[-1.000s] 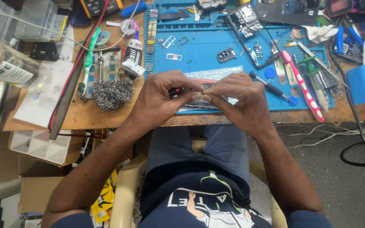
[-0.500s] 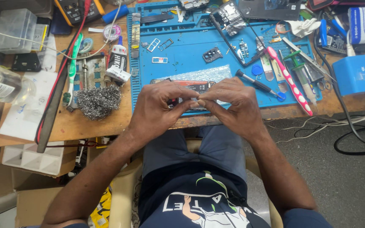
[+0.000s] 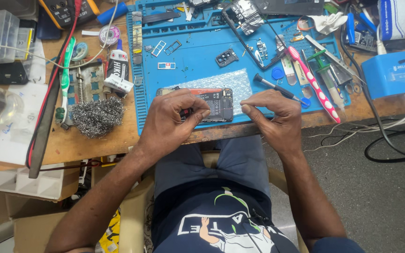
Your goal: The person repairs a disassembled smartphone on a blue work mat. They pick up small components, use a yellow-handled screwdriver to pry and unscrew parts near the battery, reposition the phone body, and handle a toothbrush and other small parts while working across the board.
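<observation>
An opened phone [image 3: 215, 104], its dark battery and circuit board exposed, lies on a sheet of bubble wrap [image 3: 228, 80] near the front edge of a blue work mat [image 3: 198, 51]. My left hand [image 3: 169, 122] grips the phone's left end, thumb and fingers pressed on it. My right hand [image 3: 277, 116] hovers just right of the phone, apart from it. Its fingers are curled in with the thumb pointing at the phone, and nothing shows between them. A black-handled screwdriver [image 3: 277, 88] lies just beyond its knuckles.
A pink toothbrush [image 3: 314, 83], tweezers and small parts lie on the mat's right side. A steel wool ball [image 3: 97, 117], a green toothbrush [image 3: 64, 77] and a glue tube [image 3: 117, 65] sit to the left. A blue box [image 3: 390, 75] with cables stands at the right.
Both hands were pressed together over the phone. The right hand has now come off it and moved right, uncovering the phone's right half; the left hand stays on it.
</observation>
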Demonstrator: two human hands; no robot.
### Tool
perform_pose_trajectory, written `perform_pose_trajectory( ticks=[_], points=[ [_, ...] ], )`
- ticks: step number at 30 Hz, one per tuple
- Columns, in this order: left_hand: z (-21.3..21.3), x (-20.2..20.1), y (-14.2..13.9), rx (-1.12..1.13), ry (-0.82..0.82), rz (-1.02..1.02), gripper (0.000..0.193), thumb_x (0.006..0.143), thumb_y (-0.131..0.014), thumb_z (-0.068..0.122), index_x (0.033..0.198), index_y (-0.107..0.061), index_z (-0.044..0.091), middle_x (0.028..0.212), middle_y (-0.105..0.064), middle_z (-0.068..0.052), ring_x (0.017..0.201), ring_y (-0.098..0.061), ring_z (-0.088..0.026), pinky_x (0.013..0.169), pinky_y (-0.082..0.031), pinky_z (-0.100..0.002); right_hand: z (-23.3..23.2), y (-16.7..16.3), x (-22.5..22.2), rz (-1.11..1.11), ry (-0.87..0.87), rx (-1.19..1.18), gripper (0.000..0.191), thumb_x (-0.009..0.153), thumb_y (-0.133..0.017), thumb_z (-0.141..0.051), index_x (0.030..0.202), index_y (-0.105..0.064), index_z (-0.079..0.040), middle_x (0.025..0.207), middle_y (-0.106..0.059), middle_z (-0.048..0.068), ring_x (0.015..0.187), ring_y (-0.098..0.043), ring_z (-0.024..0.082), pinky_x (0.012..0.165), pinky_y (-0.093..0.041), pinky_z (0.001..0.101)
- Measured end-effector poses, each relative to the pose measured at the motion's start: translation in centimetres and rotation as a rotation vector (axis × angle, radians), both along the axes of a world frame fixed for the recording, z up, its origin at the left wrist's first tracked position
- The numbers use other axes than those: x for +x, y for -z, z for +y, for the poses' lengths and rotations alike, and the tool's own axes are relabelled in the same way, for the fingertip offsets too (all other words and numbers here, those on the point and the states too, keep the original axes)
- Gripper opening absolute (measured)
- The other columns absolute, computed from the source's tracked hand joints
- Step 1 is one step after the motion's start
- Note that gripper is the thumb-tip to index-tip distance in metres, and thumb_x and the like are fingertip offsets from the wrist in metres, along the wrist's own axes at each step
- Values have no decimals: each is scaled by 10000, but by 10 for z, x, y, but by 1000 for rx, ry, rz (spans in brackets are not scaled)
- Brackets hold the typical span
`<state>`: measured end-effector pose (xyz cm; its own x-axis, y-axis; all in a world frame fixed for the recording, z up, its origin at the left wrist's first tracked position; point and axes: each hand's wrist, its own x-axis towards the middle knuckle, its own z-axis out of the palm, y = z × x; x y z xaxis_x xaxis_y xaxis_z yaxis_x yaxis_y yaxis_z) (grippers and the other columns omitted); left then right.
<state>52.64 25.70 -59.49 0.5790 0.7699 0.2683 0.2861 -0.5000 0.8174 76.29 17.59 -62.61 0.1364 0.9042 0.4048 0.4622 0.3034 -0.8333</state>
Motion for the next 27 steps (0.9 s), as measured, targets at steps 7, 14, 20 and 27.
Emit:
perform_pose_trajectory(
  ticks=[7, 14, 20, 27],
  points=[
    [14, 15, 31, 19, 18, 12, 78, 894, -776, 116, 949, -769, 61, 850, -721, -66, 731, -695, -174, 609, -524, -336, 11, 2, 1, -563, 24, 261, 442, 728, -894, -193, 1135, -745, -107, 1223, -684, 125, 1171, -608, 318, 1001, -433, 456],
    [21, 30, 46, 49, 27, 37, 84, 894, -771, 121, 945, -755, 56, 899, -738, -78, 782, -723, -213, 639, -539, -354, 23, 34, 15, -469, 2, 219, 225, 840, -857, -126, 1050, -785, -163, 1228, -720, 51, 1207, -648, 245, 1041, -437, 424],
    [22, 30, 68, 212, 84, 24, 255, 850, -803, 223, 1062, -751, 91, 985, -741, -90, 861, -712, -261, 700, -568, -392, 20, 63, 12, -438, 4, 174, 199, 853, -847, -132, 1040, -785, -158, 1224, -724, 38, 1204, -651, 240, 1031, -442, 416],
    [14, 20, 86, 312, 71, 118, 98, 911, -787, 179, 995, -775, 130, 857, -729, -31, 809, -692, -229, 673, -560, -398, 13, 74, -12, -438, 17, 182, 194, 848, -855, -143, 1030, -788, -160, 1221, -724, 35, 1200, -650, 233, 1021, -447, 406]
  ],
)
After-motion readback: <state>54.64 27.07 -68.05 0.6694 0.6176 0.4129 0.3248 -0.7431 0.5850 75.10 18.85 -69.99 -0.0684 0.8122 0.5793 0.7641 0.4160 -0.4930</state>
